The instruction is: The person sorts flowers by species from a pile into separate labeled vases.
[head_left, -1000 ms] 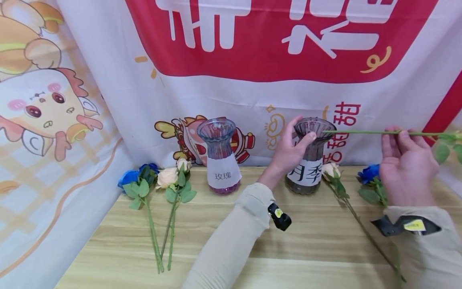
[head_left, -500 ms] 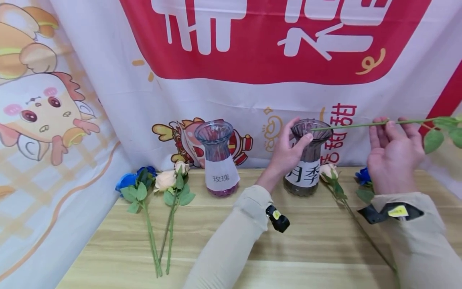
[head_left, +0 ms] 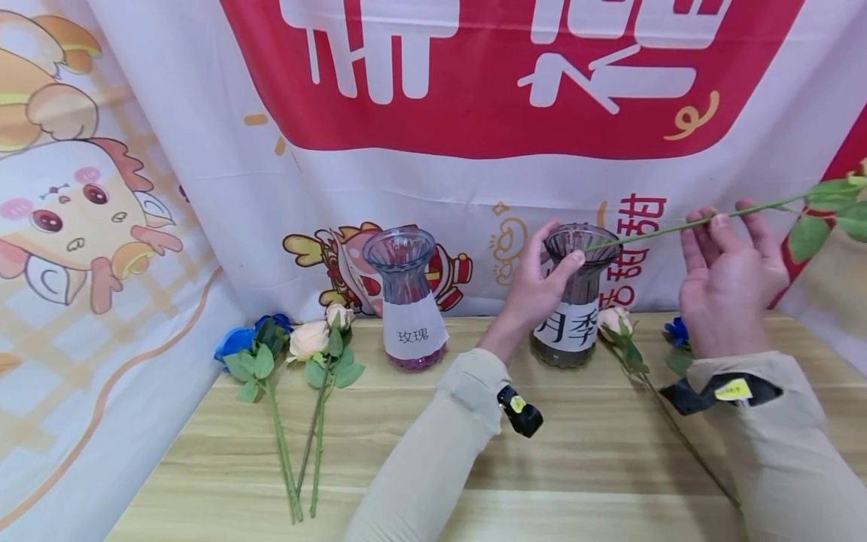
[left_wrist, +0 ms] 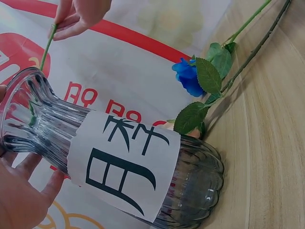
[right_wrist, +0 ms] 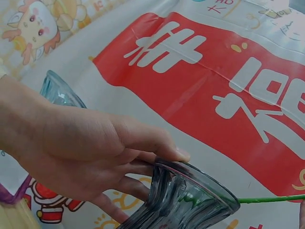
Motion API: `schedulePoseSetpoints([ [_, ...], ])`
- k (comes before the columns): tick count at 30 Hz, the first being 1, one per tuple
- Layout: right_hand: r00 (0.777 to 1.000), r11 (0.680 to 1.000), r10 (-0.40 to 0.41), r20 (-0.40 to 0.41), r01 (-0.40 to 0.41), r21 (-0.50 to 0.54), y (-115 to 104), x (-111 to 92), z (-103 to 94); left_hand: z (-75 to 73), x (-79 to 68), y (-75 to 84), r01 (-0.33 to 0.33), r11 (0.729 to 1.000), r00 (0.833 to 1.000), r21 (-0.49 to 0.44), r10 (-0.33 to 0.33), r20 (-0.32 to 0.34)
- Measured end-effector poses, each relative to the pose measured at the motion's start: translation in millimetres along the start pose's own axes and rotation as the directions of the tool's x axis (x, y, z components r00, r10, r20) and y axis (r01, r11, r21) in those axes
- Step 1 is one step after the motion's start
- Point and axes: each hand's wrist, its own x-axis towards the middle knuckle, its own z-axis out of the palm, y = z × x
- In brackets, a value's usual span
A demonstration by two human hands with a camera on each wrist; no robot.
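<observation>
My left hand [head_left: 531, 290] grips the flared neck of a grey ribbed glass vase [head_left: 585, 290], thumb at the rim. A white paper label [head_left: 569, 327] with large dark characters wraps its body. My right hand [head_left: 731, 282] pinches the long green stem [head_left: 653, 233] of a flower, held slanting with its leaves [head_left: 833, 214] up and right. The bloom is mostly cut off by the head view's edge. Through the glass in the left wrist view, the stem's lower end shows inside the mouth of the vase [left_wrist: 200, 176].
A second, bluish vase [head_left: 403, 275] with a labelled front stands to the left. Blue roses [head_left: 237, 342] and cream roses [head_left: 309, 340] lie at the table's left. Near my right arm lie another cream rose [head_left: 615, 322] and a blue rose [head_left: 676, 331]. A printed cloth [head_left: 433, 177] hangs behind.
My right hand has moved left and up, tilting the stem from level to slanting, with its end lower in the vase's mouth. My left hand keeps its hold on the vase.
</observation>
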Motion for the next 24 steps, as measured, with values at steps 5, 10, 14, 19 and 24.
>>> schedulePoseSetpoints([
  [5,1.0,0.999,-0.003,0.009,0.003,-0.04,5,-1,-0.3,-0.1,-0.7,0.2,-0.003,1.0,1.0,0.012,0.003,-0.001],
  [10,0.999,0.996,-0.03,0.036,0.033,-0.085,10,-4,0.6,-0.1,-0.3,-0.9,-0.014,1.0,1.0,0.009,0.014,-0.005],
  [14,0.998,0.993,-0.034,0.053,0.039,-0.109,13,-6,1.5,0.6,-0.3,-1.2,-0.014,1.0,1.0,0.01,0.014,-0.006],
  [19,0.998,0.993,-0.029,0.053,0.035,-0.115,15,-7,0.8,1.0,0.0,-1.0,-0.012,1.0,1.0,0.018,0.012,-0.01],
  [24,0.998,0.994,-0.013,0.068,0.02,-0.106,17,-8,-1.2,1.3,0.4,-2.2,-0.012,1.0,1.0,0.018,0.013,-0.018],
])
